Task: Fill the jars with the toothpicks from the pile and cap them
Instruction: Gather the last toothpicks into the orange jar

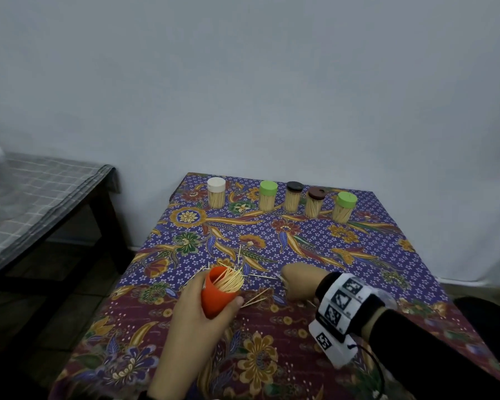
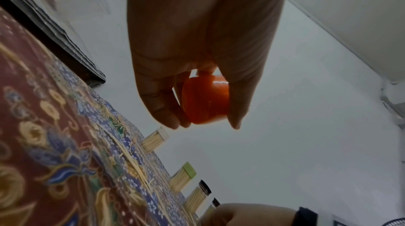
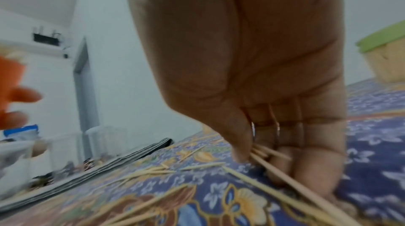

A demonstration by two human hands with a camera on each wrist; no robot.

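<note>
Left hand (image 1: 198, 310) wraps orange jar (image 1: 218, 293), lower centre, tilted, part-full. Right hand (image 1: 299, 280) fingers (image 3: 241, 153) pinch toothpicks (image 3: 269, 153) off cloth. Advice: align bundle parallel, feed points-first, keep jar mouth tilted toward picking hand.

Table (image 1: 387, 255) as reference: five capped jars (image 1: 294, 196) stand in a row along its far edge, upright, apart from each other, all packed with toothpicks. Open jar (image 1: 218, 293) is nearer the front, left of centre, tilted, held by left hand (image 1: 197, 316) above the cloth, with toothpicks sticking out of its mouth. Loose toothpicks (image 1: 254, 298) lie on the table around and right of that jar. Right hand (image 1: 300, 282) is down on the table just right of them, pinching several. A second table (image 1: 41, 197) stands off to the left, apart.
</note>
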